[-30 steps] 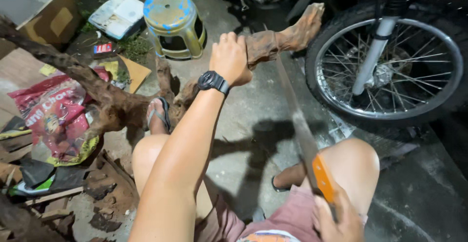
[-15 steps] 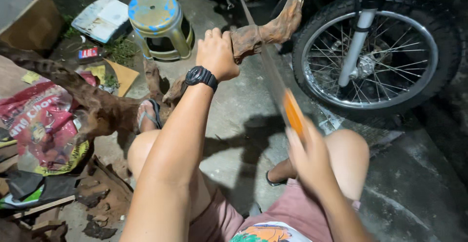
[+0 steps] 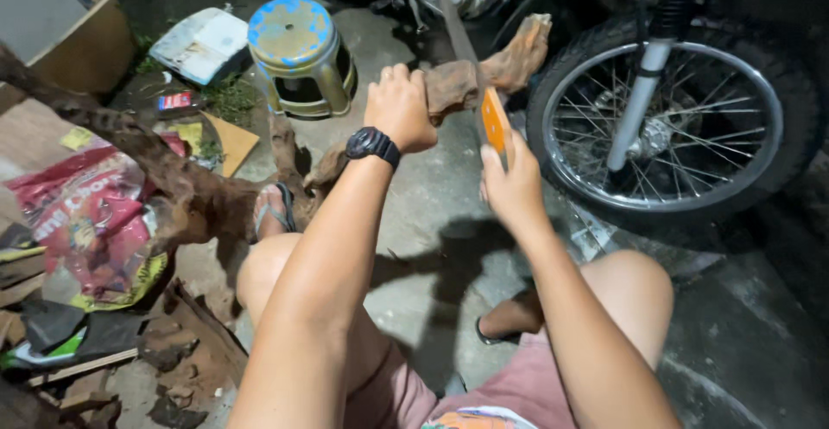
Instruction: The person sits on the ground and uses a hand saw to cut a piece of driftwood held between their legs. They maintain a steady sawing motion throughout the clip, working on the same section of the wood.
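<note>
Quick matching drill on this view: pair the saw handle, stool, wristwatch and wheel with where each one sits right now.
Things:
1. saw handle
2. stool
3. wristwatch
4. wheel

Places:
A. on the left wrist
B. far right, beside the driftwood's end
C. in the right hand
D. on the ground beyond the left hand

Pairs: 1-C, 2-D, 3-A, 4-B

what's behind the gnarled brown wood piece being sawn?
Behind the gnarled brown wood piece: a spoked motorcycle wheel and the dark machine body. The ground directly beneath is hidden by the left hand and the wood.
</note>
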